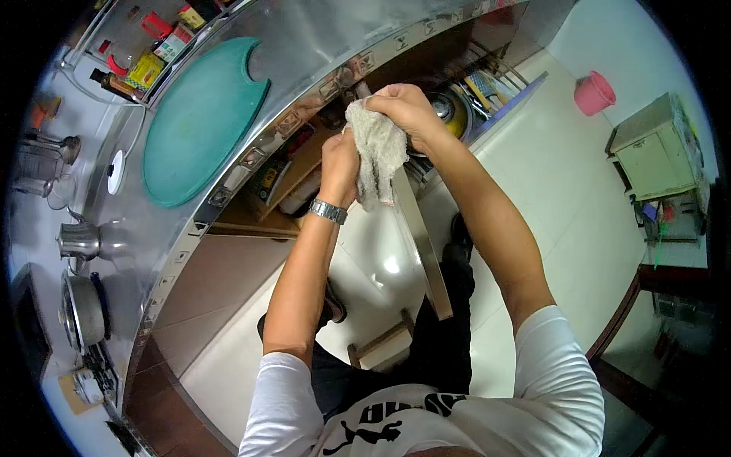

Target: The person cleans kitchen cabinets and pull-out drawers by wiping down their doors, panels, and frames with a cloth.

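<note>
We grip a pale cloth (pixel 381 145) between left hand (pixel 340 158) and right hand (pixel 406 113).
Our right fingers pinch its upper edge; our left hand looks closed on its other side, though the folds hide those fingertips. The cloth hangs just off the steel worktop (pixel 304 34), by the upper end of an open cabinet door (pixel 424 251); we can't tell whether they touch. We judge the step in hand to be adjusting the cloth; the next move calls for firm fingers on both sides.
</note>
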### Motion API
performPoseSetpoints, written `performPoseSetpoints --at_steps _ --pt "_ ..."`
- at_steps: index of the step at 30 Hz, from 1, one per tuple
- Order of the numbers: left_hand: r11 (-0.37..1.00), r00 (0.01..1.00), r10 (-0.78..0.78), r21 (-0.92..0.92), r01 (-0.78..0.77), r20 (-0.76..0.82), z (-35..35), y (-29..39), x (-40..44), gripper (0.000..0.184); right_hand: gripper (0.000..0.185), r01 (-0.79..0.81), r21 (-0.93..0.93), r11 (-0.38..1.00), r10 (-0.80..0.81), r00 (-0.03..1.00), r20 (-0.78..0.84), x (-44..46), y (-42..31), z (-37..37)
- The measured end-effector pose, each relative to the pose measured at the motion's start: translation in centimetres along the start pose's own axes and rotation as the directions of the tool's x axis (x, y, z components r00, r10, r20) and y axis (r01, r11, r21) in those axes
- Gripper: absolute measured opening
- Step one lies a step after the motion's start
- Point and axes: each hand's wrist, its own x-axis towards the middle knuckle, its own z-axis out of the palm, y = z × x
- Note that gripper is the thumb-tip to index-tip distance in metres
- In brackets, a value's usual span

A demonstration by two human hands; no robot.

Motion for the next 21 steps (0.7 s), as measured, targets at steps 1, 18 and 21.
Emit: performPoseSetpoints --at_steps 1,18,21 --pt "1.000 1.000 0.003 -0.001 -0.003 0.001 -0.2 -0.1 0.4 0.034 0.018 -0.001 -0.078 0.997 -0.002 1.000 -0.031 0.4 0.2 0.0" --pt "0.989 0.998 -0.056 -0.136 0.057 0.006 -0.8 -0.4 0.8 0.039 0.014 0.001 0.069 0.998 0.008 0.992 -0.125 2.1 -0.2 0.2" --pt "0.971 0.990 -0.057 -0.222 0.085 0.129 -1.7 0.3 0.1 0.037 0.019 0.017 -0.039 0.999 -0.024 0.980 -0.197 1.9 1.7 -1.6"
